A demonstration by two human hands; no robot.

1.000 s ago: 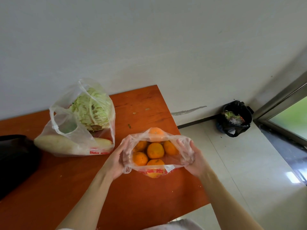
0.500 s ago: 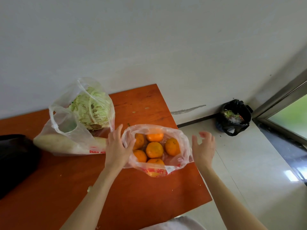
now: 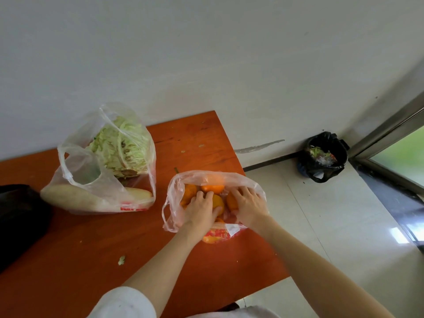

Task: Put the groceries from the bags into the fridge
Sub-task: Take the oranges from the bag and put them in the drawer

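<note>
Both hands [image 3: 202,210] [image 3: 249,206] in orange bag [image 3: 176,203] — red print unreadable

Bare table [image 3: 96,249] before cabbage bag [image 3: 103,180]

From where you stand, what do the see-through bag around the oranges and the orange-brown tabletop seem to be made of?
The see-through bag around the oranges looks like thin plastic film: crinkled, glossy, fruit visible through it, red print near its base. The orange-brown tabletop looks like wood or wood-look laminate: smooth, faintly grained, slightly scuffed. Which one, I cannot tell.
</note>
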